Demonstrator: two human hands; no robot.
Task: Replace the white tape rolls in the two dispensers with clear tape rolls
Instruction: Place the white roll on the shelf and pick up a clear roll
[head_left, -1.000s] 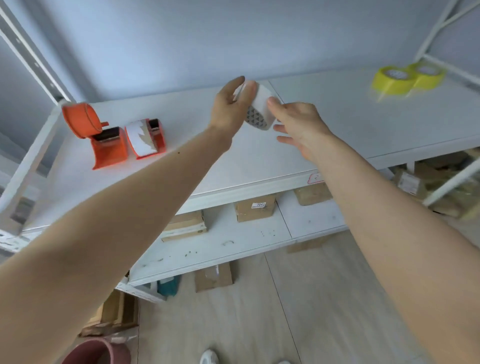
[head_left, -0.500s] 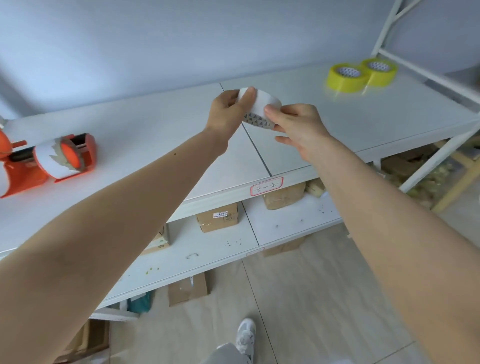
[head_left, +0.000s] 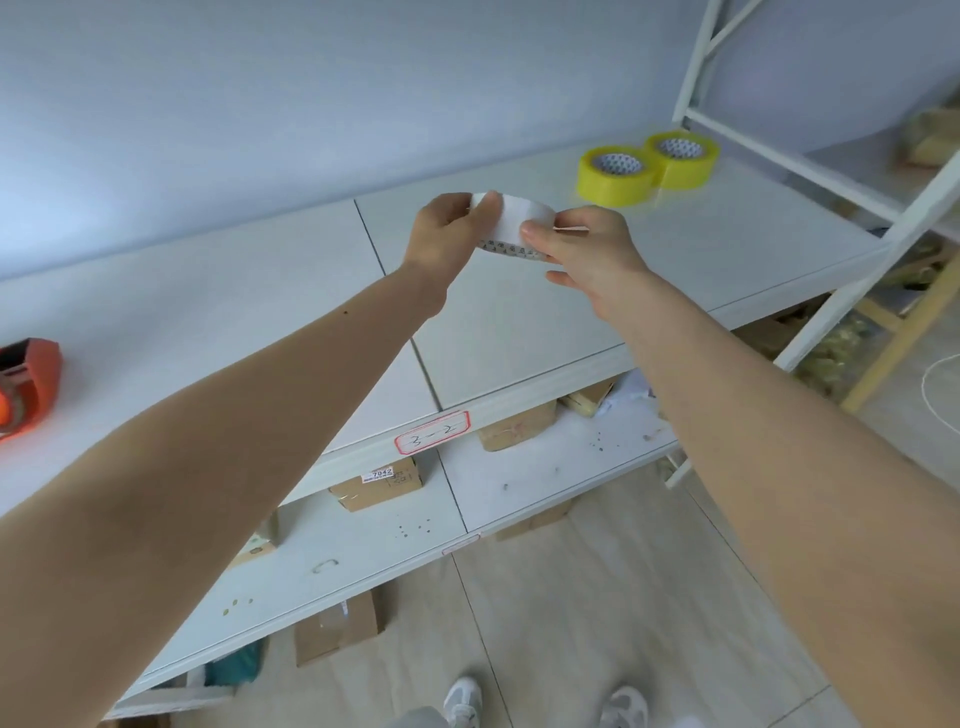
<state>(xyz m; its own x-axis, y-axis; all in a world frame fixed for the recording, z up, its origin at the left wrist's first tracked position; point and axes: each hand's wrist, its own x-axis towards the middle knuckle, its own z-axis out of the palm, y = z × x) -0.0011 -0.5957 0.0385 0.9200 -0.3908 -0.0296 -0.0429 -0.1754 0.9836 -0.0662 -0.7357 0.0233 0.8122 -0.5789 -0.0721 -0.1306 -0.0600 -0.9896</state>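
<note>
A white tape roll with a patterned core is held in the air above the top shelf, between both hands. My left hand grips its left side and my right hand pinches its right side. Two yellowish clear tape rolls lie flat side by side at the shelf's far right. One orange dispenser shows partly at the left edge of the frame; the other dispenser is out of view.
A white rack upright stands at the right. Cardboard boxes sit on the lower shelves and on the floor. A red-bordered label is on the shelf's front edge. My shoes are at the bottom.
The view has swung to the right, so the orange dispensers slid off to the left edge and the clear rolls came nearer. Both hands kept hold of the white roll and carried it rightward.
</note>
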